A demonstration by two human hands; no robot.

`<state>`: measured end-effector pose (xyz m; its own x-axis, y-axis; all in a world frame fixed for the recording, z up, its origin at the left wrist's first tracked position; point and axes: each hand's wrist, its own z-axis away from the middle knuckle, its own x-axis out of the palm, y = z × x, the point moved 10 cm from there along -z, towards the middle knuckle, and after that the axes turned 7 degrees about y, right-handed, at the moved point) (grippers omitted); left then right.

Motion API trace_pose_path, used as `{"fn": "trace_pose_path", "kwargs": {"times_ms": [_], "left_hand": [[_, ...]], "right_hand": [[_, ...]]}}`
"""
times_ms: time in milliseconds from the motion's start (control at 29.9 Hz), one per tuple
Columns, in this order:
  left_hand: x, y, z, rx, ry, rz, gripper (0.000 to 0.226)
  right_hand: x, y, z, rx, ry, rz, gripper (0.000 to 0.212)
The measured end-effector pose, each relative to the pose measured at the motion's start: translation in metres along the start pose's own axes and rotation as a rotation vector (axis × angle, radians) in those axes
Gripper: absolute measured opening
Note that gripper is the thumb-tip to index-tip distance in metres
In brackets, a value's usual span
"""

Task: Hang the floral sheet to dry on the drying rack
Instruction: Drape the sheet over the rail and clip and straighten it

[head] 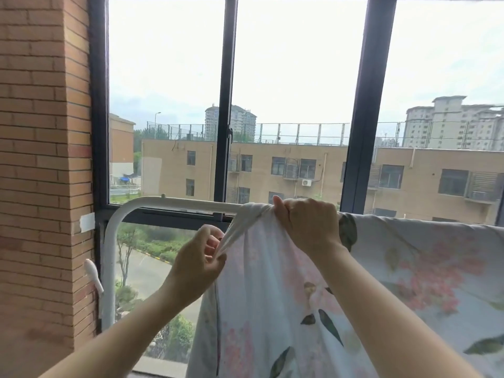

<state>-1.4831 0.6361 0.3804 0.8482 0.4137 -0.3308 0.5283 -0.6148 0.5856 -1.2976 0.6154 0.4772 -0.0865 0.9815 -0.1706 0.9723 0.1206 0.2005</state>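
The floral sheet [272, 296], white with pink flowers and green leaves, hangs over the top bar of the white drying rack [169, 201] and spreads away to the right. My right hand [305, 222] grips a bunched edge of the sheet right at the top bar. Lower and to the left, my left hand [201, 257] pinches a stretched strip of the same edge, pulled taut between both hands. The rack's left corner and upright are bare; the bar to the right is hidden under cloth.
A dark-framed window [226, 105] stands directly behind the rack. A brick wall [43, 159] closes the left side, close to the rack's upright. A white handle-like fitting [94, 274] sticks out by the wall.
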Motion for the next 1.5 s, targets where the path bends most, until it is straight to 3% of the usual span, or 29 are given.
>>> {"fn": "trace_pose_path", "kwargs": {"times_ms": [134,167,267,401,535,768,869,1036,1136,1270,1437,1504], "left_hand": [[0.004,-0.048,0.029,-0.2,-0.1,0.107,0.055],[0.007,-0.054,0.037,-0.22,-0.11,0.084,0.051],[0.017,-0.072,0.056,-0.249,-0.131,0.037,0.002],[-0.01,-0.08,0.053,-0.33,-0.023,0.054,0.025],[-0.072,-0.037,0.024,-0.213,0.143,-0.079,0.061],[-0.142,0.046,-0.06,-0.011,0.146,-0.203,0.07],[-0.146,0.076,-0.104,0.093,0.141,-0.306,0.053],[-0.104,0.0,-0.116,0.033,-0.065,-0.416,0.053],[-0.092,-0.032,-0.121,-0.11,-0.152,-0.214,0.049],[-0.079,-0.062,-0.116,-0.387,-0.403,0.02,0.029],[-0.073,-0.08,-0.126,-0.399,-0.418,0.081,0.03],[-0.064,-0.081,-0.127,-0.39,-0.447,0.106,0.019]], "right_hand": [[-0.004,0.003,0.0,0.018,0.003,0.014,0.056],[-0.002,0.003,0.0,0.017,-0.012,0.014,0.056],[0.0,0.002,-0.001,0.028,-0.03,0.011,0.058],[0.009,0.0,0.003,0.005,-0.138,-0.02,0.058],[0.003,0.004,0.005,0.011,-0.15,-0.038,0.058],[-0.004,0.003,0.004,-0.012,-0.196,-0.024,0.062],[0.001,-0.001,0.004,-0.016,-0.232,-0.062,0.06],[0.002,0.014,0.008,0.023,-0.222,-0.009,0.067],[0.008,0.024,0.009,0.044,-0.215,0.031,0.071],[0.002,0.02,0.005,0.159,-0.213,-0.033,0.068],[0.009,-0.078,-0.015,0.081,-0.27,-0.133,0.054],[0.02,-0.121,-0.027,0.057,-0.287,-0.205,0.047]]}}
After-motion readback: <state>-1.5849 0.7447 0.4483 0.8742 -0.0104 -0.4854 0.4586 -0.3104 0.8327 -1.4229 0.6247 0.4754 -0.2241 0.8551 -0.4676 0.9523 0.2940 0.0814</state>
